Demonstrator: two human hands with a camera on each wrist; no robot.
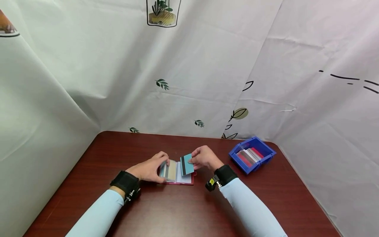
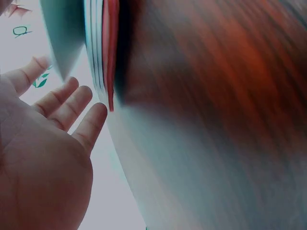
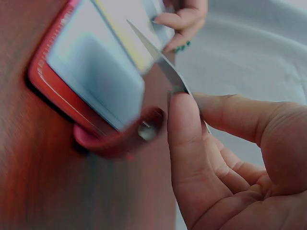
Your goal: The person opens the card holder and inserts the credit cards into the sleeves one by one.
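A red-covered card holder [image 1: 185,178] lies spread on the table, its clear sleeves showing. My left hand [image 1: 149,168] holds its left side, thumb at the near edge and fingers toward the far edge. In the left wrist view the fingers [image 2: 88,124] reach beside the stacked sleeves and red cover [image 2: 111,52]. A blue card with a dark stripe [image 1: 187,164] is pinched between the thumb and fingers of my right hand [image 1: 205,158], tilted above the right-hand sleeve. The right wrist view shows this card [image 3: 165,67] edge-on, and a red strap with a metal snap [image 3: 146,130].
A blue plastic bin [image 1: 248,170] stands at the table's back right, with several cards [image 1: 250,156] upright in it. Brown wood tabletop [image 1: 165,210] surrounds the holder. White printed cloth [image 1: 189,65] hangs behind and at the sides.
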